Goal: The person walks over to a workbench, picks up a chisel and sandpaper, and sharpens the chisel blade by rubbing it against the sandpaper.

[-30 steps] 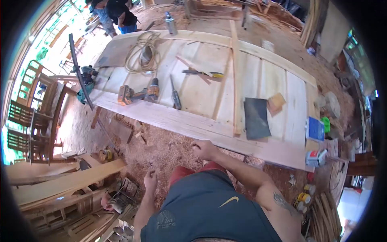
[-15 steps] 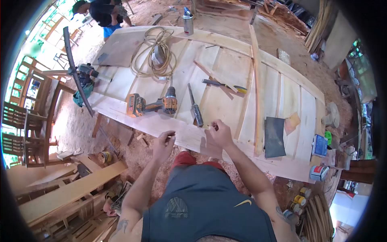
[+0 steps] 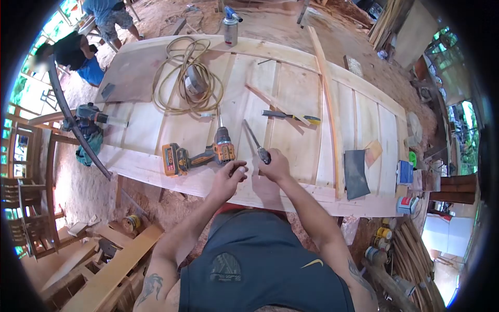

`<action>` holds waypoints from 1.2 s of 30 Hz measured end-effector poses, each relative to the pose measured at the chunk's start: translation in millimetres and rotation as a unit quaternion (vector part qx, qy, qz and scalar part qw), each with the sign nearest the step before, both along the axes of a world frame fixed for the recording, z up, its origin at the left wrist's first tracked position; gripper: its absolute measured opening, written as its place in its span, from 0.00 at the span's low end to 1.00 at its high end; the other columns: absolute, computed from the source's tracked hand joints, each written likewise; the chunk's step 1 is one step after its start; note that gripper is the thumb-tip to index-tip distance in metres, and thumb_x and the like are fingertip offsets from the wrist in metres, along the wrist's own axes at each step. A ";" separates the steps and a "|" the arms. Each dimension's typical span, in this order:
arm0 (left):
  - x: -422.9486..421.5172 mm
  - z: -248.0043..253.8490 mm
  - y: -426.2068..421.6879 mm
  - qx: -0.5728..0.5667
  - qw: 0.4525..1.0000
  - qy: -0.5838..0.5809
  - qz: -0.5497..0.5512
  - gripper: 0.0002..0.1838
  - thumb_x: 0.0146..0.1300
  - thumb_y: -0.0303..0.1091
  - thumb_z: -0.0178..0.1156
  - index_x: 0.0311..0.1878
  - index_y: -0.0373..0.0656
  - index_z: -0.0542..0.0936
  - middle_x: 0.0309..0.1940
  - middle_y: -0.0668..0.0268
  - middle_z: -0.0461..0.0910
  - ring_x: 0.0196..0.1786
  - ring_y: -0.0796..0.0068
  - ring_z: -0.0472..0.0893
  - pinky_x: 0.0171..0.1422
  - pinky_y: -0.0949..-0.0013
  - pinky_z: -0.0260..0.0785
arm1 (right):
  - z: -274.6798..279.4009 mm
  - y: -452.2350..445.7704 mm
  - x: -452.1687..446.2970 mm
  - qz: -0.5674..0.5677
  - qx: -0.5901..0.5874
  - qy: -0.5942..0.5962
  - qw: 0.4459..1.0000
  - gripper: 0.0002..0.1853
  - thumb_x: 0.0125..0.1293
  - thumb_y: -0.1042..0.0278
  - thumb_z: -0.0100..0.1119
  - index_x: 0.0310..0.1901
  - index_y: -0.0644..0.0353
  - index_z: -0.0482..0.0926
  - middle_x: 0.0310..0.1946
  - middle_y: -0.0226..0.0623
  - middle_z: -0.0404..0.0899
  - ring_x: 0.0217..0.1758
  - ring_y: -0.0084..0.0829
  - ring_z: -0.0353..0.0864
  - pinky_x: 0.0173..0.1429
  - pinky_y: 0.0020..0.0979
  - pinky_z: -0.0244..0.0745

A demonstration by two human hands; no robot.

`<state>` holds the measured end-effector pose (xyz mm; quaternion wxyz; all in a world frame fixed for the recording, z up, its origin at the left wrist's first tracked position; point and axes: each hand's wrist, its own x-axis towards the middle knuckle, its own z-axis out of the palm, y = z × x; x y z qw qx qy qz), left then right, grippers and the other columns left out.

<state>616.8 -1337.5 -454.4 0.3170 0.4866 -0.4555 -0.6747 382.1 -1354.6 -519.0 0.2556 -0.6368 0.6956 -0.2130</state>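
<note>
There's the drill (image 3: 201,157) on the wooden panel (image 3: 293,148); just beside it, the left hand (image 3: 228,179) curls, around what, if anything, I can't tell. Now the right hand (image 3: 274,165), gripping the slender tool (image 3: 251,134) by its handle at the panel's near side: firm fingers, I'd say, keeping clear of the drill.

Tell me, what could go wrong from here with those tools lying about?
The long thin tool in the right hand could scratch the wooden panel if its tip drags across it. The left hand is close beside the drill and might knock it.
</note>
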 end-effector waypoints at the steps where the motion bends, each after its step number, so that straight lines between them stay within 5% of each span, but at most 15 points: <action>1: -1.4 2.3 -6.7 0.013 1.000 0.014 0.013 0.20 0.82 0.35 0.58 0.68 0.32 0.77 0.54 0.56 0.86 0.49 0.71 0.86 0.56 0.66 0.81 | 10.0 5.8 -0.5 -0.006 -0.015 -0.030 0.999 0.25 0.57 0.55 0.72 0.51 0.63 0.81 0.46 0.52 0.85 0.48 0.52 0.88 0.53 0.47 0.82; 10: -33.3 42.6 -56.1 0.033 0.991 0.114 0.054 0.30 0.77 0.40 0.66 0.73 0.31 0.73 0.55 0.58 0.87 0.50 0.72 0.86 0.55 0.66 0.81 | 94.5 70.3 -3.0 -0.023 -0.007 -0.230 0.973 0.21 0.58 0.67 0.75 0.49 0.66 0.79 0.34 0.43 0.83 0.34 0.35 0.82 0.43 0.37 0.80; 21: -33.6 58.2 -73.1 -0.006 0.988 0.146 0.047 0.15 0.78 0.34 0.66 0.61 0.35 0.83 0.45 0.60 0.90 0.46 0.72 0.89 0.51 0.65 0.84 | 107.5 78.1 2.0 -0.013 -0.054 -0.214 0.975 0.20 0.58 0.68 0.76 0.48 0.64 0.78 0.33 0.41 0.82 0.33 0.32 0.81 0.40 0.35 0.78; 36: -26.5 51.1 -79.5 0.068 0.978 0.169 0.107 0.19 0.84 0.45 0.57 0.59 0.37 0.83 0.45 0.57 0.90 0.45 0.69 0.91 0.50 0.62 0.87 | 123.9 75.9 7.8 -0.036 -0.024 -0.181 0.983 0.21 0.58 0.67 0.77 0.49 0.65 0.80 0.34 0.38 0.82 0.34 0.27 0.79 0.42 0.33 0.78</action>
